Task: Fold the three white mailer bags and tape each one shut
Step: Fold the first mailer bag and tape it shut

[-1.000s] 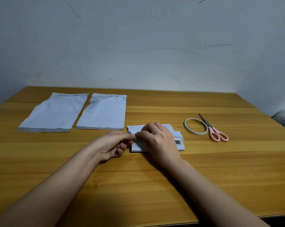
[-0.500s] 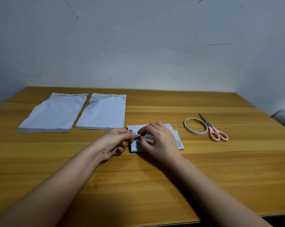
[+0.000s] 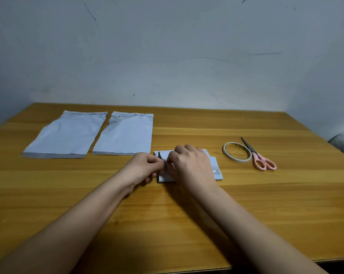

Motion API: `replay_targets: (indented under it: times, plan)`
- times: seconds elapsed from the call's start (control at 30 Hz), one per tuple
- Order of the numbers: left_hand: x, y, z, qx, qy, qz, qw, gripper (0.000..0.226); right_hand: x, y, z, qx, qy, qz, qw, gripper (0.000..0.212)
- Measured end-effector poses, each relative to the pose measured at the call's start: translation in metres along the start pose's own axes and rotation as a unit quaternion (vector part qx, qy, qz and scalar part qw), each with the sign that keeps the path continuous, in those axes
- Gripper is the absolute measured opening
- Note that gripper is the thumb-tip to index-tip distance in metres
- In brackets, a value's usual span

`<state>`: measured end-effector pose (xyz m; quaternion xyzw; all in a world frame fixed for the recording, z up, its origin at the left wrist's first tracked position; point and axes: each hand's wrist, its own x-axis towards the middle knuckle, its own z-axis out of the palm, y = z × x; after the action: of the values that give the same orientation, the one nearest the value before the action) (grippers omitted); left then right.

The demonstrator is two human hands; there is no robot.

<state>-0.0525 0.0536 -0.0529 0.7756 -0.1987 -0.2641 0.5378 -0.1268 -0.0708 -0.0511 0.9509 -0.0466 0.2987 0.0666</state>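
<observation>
Progress: one of three bags is being worked; a judgement from the layout, nothing is seen to be finished.
Folded bag (image 3: 215,168): a small white packet is seen lying on the table (image 3: 187,224), near the middle, partly covered by the hands; a pale strip, possibly tape, is seen at its right end.
Left hand (image 3: 144,168): fingers are curled, and something small is pinched at the packet's left edge; what exactly is pinched cannot be told, though a short strip of tape is suspected.
Right hand (image 3: 191,165): it is laid over the packet, fingertips meeting the left hand's at the same spot; a small pale piece appears to be pinched there.
Far-left flat bag (image 3: 64,135): it is left unfolded, flat on the table.
Second flat bag (image 3: 125,135): it is also unfolded, just beside the first, its near corner close to the left hand.
Tape roll (image 3: 237,151): it is parked to the right of the packet, touching or nearly touching the scissors (image 3: 260,157).
Still to do: the left end of this packet is judged to need sealing, then two whole bags are to be folded and taped.
Change from a second ago: the two flat bags, roll and scissors are unmoved; the hands are kept at the packet's left edge, and a small dark upright flap is now exposed there between the fingertips.
</observation>
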Motion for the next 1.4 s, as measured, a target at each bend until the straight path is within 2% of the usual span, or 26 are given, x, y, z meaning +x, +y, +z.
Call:
replay_targets:
  times: [0.1,0.23,0.33,0.5,0.63,0.83,1.03,1.13,1.4]
  plan:
    - [-0.001,0.001,0.002,0.012,0.012,0.013,1.000,0.018,0.002,-0.002,-0.003,-0.014,0.004,-0.001,1.000,0.021]
    - [-0.001,0.001,0.003,0.018,0.017,0.020,1.000,0.021,0.000,-0.002,-0.001,0.024,0.005,0.024,0.999,0.018]
    - [-0.002,0.000,0.002,0.019,0.014,0.019,1.000,0.020,0.000,-0.003,0.002,0.063,-0.009,0.058,0.996,0.025]
    - [-0.002,-0.003,-0.003,0.004,-0.007,0.010,1.000,0.018,-0.003,0.000,-0.002,0.107,-0.052,0.064,0.991,0.021]
    - [-0.003,0.000,0.001,0.018,0.002,0.014,1.000,0.020,-0.001,0.000,-0.003,0.083,-0.064,0.044,0.994,0.030]
    - [-0.004,0.003,0.005,0.016,0.020,0.037,0.999,0.020,0.002,-0.006,-0.006,0.019,-0.018,0.036,0.999,0.019]
    - [-0.005,-0.001,0.001,0.013,0.005,0.023,1.000,0.016,0.000,-0.003,0.001,0.094,-0.010,0.049,0.994,0.023]
    - [-0.006,0.001,-0.003,-0.027,-0.017,0.008,0.999,0.014,-0.002,0.007,-0.001,0.152,-0.064,0.084,0.983,0.018]
    - [-0.004,0.000,-0.007,-0.050,-0.034,-0.010,0.998,0.020,-0.012,0.006,-0.001,0.173,-0.031,0.059,0.983,0.023]
